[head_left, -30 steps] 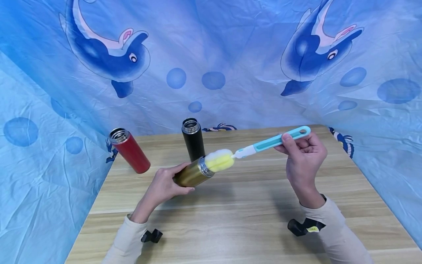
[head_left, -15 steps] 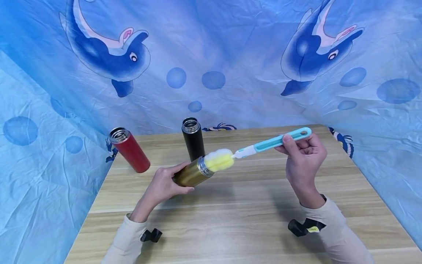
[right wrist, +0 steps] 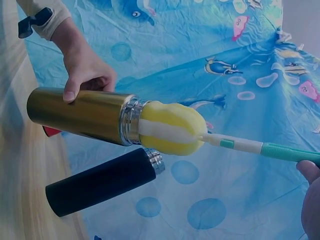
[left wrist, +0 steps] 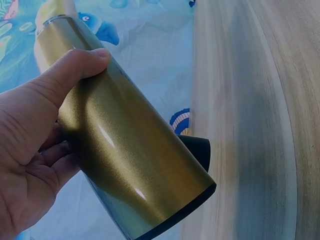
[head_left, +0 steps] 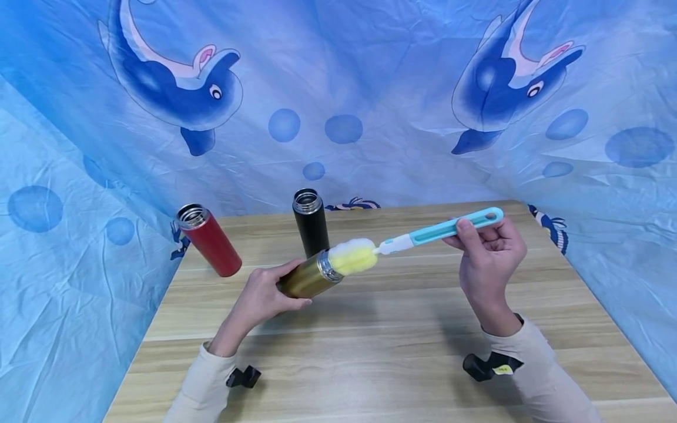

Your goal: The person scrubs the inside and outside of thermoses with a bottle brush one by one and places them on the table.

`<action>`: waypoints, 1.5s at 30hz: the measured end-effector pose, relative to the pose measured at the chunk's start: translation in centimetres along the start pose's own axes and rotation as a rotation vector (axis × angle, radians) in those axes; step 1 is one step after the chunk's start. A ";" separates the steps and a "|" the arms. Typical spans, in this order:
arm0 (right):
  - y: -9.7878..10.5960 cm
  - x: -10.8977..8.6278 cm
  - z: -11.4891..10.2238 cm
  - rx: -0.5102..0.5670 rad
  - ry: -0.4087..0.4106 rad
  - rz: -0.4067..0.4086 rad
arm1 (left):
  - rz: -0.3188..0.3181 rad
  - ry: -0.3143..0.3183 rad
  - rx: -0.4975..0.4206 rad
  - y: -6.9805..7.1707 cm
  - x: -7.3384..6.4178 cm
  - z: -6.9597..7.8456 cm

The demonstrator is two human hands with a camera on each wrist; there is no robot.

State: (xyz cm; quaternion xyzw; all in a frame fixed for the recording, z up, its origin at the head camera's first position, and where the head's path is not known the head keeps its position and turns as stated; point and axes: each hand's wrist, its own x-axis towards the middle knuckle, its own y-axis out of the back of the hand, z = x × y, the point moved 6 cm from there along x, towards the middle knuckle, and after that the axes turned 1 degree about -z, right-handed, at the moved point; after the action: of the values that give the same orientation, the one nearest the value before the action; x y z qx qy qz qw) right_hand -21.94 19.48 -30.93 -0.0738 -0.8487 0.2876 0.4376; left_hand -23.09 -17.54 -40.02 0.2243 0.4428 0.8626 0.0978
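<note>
My left hand [head_left: 267, 292] grips a gold vacuum flask [head_left: 308, 281], tilted with its steel mouth facing up and to the right. In the left wrist view the thumb lies along the gold flask [left wrist: 115, 135] and the fingers wrap behind it. Between thumb and fingers, my right hand [head_left: 489, 258] holds a bottle brush [head_left: 436, 231] by its turquoise handle. The yellow and white sponge head [right wrist: 172, 128] sits at the flask's mouth, most of it showing outside; any part inside the neck is hidden.
A red flask [head_left: 211, 244] stands lidless at the left of the wooden table [head_left: 370, 364]. Behind the gold flask stands a black one [head_left: 311, 226], also lidless, its lower part hidden. A blue dolphin-print sheet [head_left: 391, 76] hangs behind and beside the table.
The right hand and the outer end of the brush handle have dipped slightly. The left hand, the gold flask and the standing flasks look unchanged.
</note>
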 end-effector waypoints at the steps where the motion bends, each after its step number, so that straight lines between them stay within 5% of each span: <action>1: 0.1 0.0 0.0 -0.010 -0.001 0.011 | 0.000 0.001 -0.001 0.0 0.0 0.0; 12: 1.1 0.0 0.1 -0.086 -0.043 0.109 | -0.001 0.012 -0.006 -0.1 -0.1 -0.3; 45: 2.4 0.8 -1.7 0.083 -0.050 0.187 | -0.017 -0.002 0.061 -0.4 0.7 -0.2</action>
State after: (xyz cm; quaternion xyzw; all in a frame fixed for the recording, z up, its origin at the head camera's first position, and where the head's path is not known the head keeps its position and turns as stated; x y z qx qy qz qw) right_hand -21.43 22.46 -30.90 -0.1275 -0.8361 0.3637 0.3903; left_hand -23.84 -17.18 -40.28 0.2245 0.4706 0.8476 0.0985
